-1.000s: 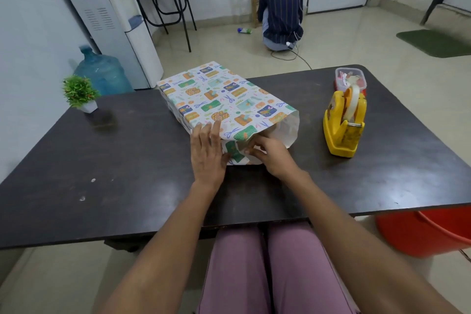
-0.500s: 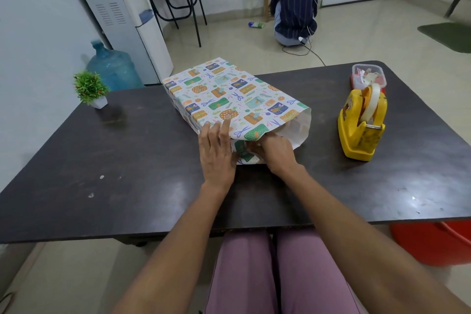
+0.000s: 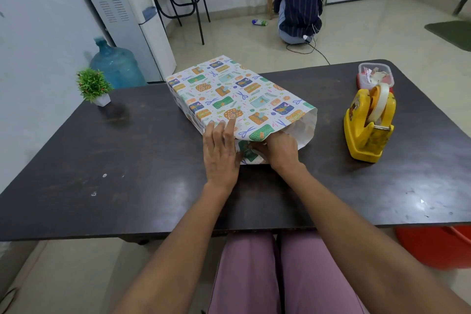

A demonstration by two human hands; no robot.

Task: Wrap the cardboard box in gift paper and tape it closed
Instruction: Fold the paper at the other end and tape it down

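— Dark tabletop (image 3: 127, 160) fills the middle of the frame. What are the hands doing on it?

— Left hand (image 3: 220, 154) lies flat, fingers straight, pressing the top near edge of the gift paper (image 3: 237, 94) at frame centre, probably to pin the sleeve so it cannot slide. Right hand (image 3: 280, 149) has its fingers curled into the open near end, pinching a flap and folding it inward.

— And the cardboard box?

— Hidden; it seems to sit inside the paper, which runs toward the upper middle. Its right near corner still gapes, showing the white inside.

— Why is the tape dispenser (image 3: 369, 122) there?

— It stands at the right, well apart from the parcel, likely kept on the right hand's side for sealing the fold. Behind it sits a small plastic container (image 3: 376, 75); a potted plant (image 3: 94, 86) stands at far left.
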